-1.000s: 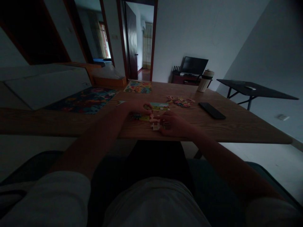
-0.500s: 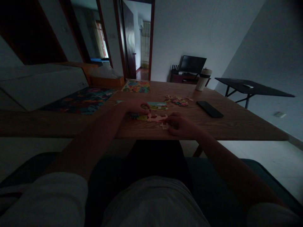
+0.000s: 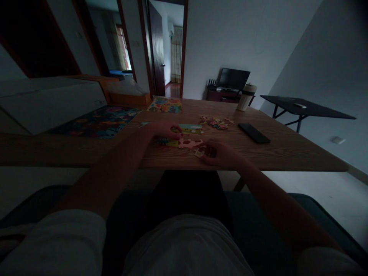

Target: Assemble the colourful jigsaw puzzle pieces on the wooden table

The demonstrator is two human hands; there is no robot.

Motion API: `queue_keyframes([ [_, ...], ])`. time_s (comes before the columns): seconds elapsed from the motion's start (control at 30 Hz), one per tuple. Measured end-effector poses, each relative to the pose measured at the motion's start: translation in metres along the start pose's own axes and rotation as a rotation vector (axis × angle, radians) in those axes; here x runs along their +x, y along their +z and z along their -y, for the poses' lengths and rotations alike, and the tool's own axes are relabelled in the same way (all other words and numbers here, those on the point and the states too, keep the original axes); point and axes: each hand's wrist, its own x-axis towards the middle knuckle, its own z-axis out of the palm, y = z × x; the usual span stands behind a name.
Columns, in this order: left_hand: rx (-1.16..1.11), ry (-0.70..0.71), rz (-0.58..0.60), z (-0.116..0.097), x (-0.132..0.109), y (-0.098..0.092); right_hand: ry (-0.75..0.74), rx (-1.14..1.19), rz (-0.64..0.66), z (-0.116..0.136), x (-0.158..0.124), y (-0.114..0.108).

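Joined puzzle pieces (image 3: 190, 143) lie near the front edge of the wooden table, with a green and yellow part at their left end. My left hand (image 3: 168, 130) rests over the left part, fingers curled; what they hold, if anything, is too dark to tell. Beyond it is a green and blue puzzle strip (image 3: 193, 128). My right hand (image 3: 215, 152) is at the right end of the joined pieces, its thumb and fingers closed on a small pale puzzle piece (image 3: 198, 153). Farther back lies a pile of loose pieces (image 3: 217, 123).
A black phone (image 3: 254, 133) lies right of the pile, with a tumbler (image 3: 246, 98) behind it. At the left are a dark patterned sheet (image 3: 100, 122), a white box (image 3: 51, 103) and a tissue box (image 3: 129, 99). A colourful sheet (image 3: 165, 104) lies at the back.
The pale piece at my right hand has turned slightly, and the right fingers have shifted a little to the left. My left hand has barely moved.
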Motion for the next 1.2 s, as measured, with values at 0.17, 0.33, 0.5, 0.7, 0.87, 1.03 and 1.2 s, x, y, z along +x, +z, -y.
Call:
queue_keyframes([
  [0.17,-0.012,0.009,0.005,0.000,0.000,0.000,0.036,-0.004,0.020,0.001,0.000,0.000],
  [0.33,-0.003,0.013,0.000,0.001,0.001,0.000,-0.002,0.003,0.031,0.001,-0.001,-0.001],
  [0.5,-0.001,0.019,0.006,-0.003,-0.002,-0.002,-0.053,0.009,0.058,0.007,0.003,-0.002],
  [0.7,0.008,0.011,0.012,0.000,0.001,-0.001,-0.141,-0.019,0.058,0.024,0.015,0.002],
  [0.87,0.011,0.017,-0.002,0.003,0.004,0.000,-0.167,0.027,0.052,0.023,0.017,0.004],
  [1.03,-0.018,0.029,0.035,0.000,0.006,0.003,-0.161,0.055,0.046,0.018,0.015,0.005],
  [1.2,-0.022,0.007,0.054,-0.005,0.009,0.009,-0.169,0.046,0.049,0.023,0.020,0.010],
])
